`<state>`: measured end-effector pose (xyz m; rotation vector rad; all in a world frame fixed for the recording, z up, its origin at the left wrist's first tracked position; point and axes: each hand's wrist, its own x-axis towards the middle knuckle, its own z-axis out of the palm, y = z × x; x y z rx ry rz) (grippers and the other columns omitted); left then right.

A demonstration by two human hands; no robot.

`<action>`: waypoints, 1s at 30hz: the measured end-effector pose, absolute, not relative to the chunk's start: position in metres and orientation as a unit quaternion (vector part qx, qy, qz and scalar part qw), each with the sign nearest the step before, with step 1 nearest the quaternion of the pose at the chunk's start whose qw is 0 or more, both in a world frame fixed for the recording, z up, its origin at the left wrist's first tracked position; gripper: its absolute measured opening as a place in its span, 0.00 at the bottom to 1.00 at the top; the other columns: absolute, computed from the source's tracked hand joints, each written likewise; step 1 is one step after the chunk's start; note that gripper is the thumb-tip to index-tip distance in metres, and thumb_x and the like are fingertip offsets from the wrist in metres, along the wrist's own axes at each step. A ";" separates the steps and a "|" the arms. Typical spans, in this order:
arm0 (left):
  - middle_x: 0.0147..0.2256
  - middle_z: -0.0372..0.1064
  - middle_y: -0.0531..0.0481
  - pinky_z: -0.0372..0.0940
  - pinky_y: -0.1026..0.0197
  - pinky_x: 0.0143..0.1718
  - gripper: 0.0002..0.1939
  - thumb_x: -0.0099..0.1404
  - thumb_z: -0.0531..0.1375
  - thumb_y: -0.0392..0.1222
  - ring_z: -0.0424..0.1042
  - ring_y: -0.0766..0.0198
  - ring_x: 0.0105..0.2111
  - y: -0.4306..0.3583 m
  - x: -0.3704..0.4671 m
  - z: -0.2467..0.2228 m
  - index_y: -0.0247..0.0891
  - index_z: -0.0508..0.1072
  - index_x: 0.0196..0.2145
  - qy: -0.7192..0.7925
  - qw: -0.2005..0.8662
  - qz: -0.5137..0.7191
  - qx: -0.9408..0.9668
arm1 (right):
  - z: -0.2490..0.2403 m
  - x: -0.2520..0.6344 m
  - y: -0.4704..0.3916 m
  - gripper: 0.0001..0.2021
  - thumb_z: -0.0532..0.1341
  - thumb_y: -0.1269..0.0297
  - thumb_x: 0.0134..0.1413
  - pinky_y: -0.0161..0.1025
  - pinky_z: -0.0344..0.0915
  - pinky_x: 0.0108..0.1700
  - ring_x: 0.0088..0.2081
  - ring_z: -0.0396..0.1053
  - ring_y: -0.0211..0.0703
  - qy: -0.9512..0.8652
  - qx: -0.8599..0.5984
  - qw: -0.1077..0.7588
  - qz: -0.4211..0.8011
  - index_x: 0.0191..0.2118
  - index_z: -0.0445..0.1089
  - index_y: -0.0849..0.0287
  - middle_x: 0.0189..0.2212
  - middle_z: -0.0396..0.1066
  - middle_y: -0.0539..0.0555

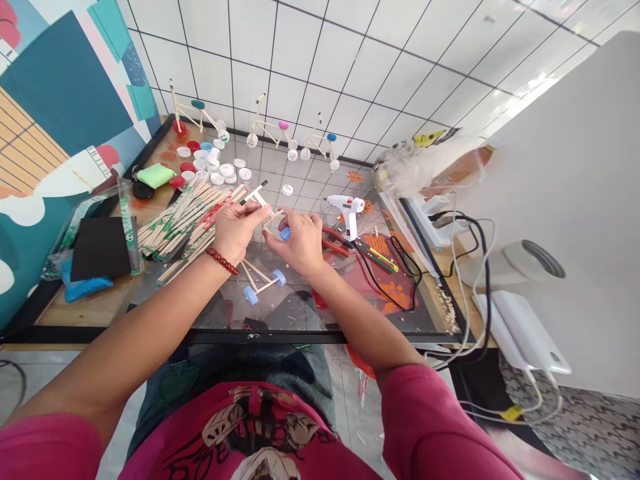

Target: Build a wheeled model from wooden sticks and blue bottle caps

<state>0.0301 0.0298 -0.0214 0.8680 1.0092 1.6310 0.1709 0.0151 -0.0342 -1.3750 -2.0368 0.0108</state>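
My left hand [236, 232] pinches the upper part of a small model tricycle [257, 197] made of wooden sticks, near its dark-tipped handlebar. The fingertips of my right hand [301, 241] close on the sticks of the same model from the right. A blue bottle cap [285, 234] shows between the right thumb and fingers. Below the hands, a stick axle [266, 287] joins two blue cap wheels [251, 295] at the end of slanting sticks. Whether these sticks join the held part is hidden behind my hands.
Three stick tricycles [270, 127] stand along the tiled wall. Loose bottle caps [226, 170] and a pile of wooden sticks [175, 217] lie left. Right are a white glue gun [349, 212], red-handled pliers [336, 241], a yellow cutter [383, 259] and a black cable [373, 283].
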 end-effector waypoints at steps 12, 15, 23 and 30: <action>0.23 0.71 0.55 0.65 0.64 0.32 0.13 0.38 0.76 0.41 0.68 0.69 0.26 0.028 0.030 -0.022 0.36 0.77 0.20 0.419 0.523 0.656 0.348 | -0.037 0.174 0.016 0.19 0.62 0.51 0.59 0.48 0.52 0.56 0.40 0.72 0.49 -0.789 -0.522 0.324 -0.007 0.51 0.69 0.58 0.33 0.76 0.51; 0.23 0.72 0.54 0.64 0.64 0.31 0.13 0.38 0.76 0.41 0.68 0.69 0.26 0.029 0.031 -0.023 0.37 0.77 0.20 0.422 0.522 0.654 0.349 | -0.037 0.174 0.016 0.20 0.62 0.51 0.59 0.49 0.52 0.56 0.41 0.72 0.49 -0.789 -0.526 0.318 -0.004 0.51 0.68 0.58 0.33 0.77 0.52; 0.23 0.71 0.54 0.64 0.63 0.30 0.12 0.40 0.75 0.41 0.67 0.70 0.25 0.028 0.032 -0.024 0.37 0.78 0.20 0.428 0.514 0.655 0.352 | -0.038 0.173 0.017 0.19 0.62 0.51 0.59 0.48 0.52 0.56 0.40 0.73 0.47 -0.785 -0.521 0.334 -0.010 0.49 0.69 0.58 0.32 0.76 0.51; 0.23 0.71 0.54 0.65 0.63 0.31 0.13 0.39 0.76 0.43 0.68 0.69 0.26 0.028 0.033 -0.025 0.37 0.78 0.21 0.427 0.513 0.655 0.352 | -0.041 0.174 0.019 0.19 0.61 0.52 0.60 0.49 0.52 0.57 0.40 0.72 0.48 -0.788 -0.528 0.317 -0.020 0.51 0.68 0.58 0.34 0.76 0.52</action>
